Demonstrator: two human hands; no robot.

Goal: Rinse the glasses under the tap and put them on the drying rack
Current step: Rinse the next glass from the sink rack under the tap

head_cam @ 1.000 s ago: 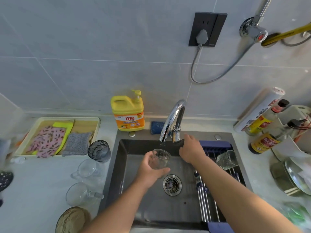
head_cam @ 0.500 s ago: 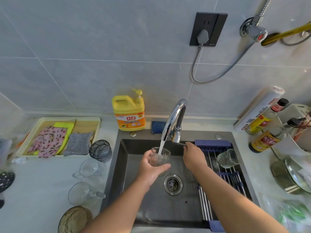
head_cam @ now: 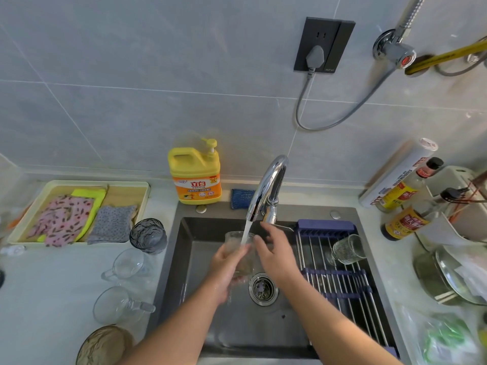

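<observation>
Two hands meet over the sink (head_cam: pixel 195 262), under the running tap (head_cam: pixel 267 188). The left hand (head_cam: pixel 225 267) curls its fingers and thumb round a clear glass (head_cam: pixel 237 239), holding it roughly upright with its mouth under the stream of water (head_cam: pixel 246 230). The right hand (head_cam: pixel 275 255) is released, fingers loosely spread just beside the glass; whether the fingertips touch it, I cannot tell.

Across the right part of the sink lies the drying rack (head_cam: pixel 340 283) of metal rods, with one ribbed glass (head_cam: pixel 347 250) on its side near the back end.

On the pale surface (head_cam: pixel 52 285) left of the sink stand a dark textured glass (head_cam: pixel 149 235) and, nearer, two clear mugs (head_cam: pixel 126 264) tipped on their sides. Behind them a cream tray (head_cam: pixel 34 204) holds folded cloths. A yellow detergent bottle (head_cam: pixel 195 175) and a blue sponge (head_cam: pixel 242 198) sit at the back edge by the tap. Sauce bottles (head_cam: pixel 403 222) crowd the right side. Grey tiles cover the wall, where a black socket (head_cam: pixel 322 46) carries a grey plug.
</observation>
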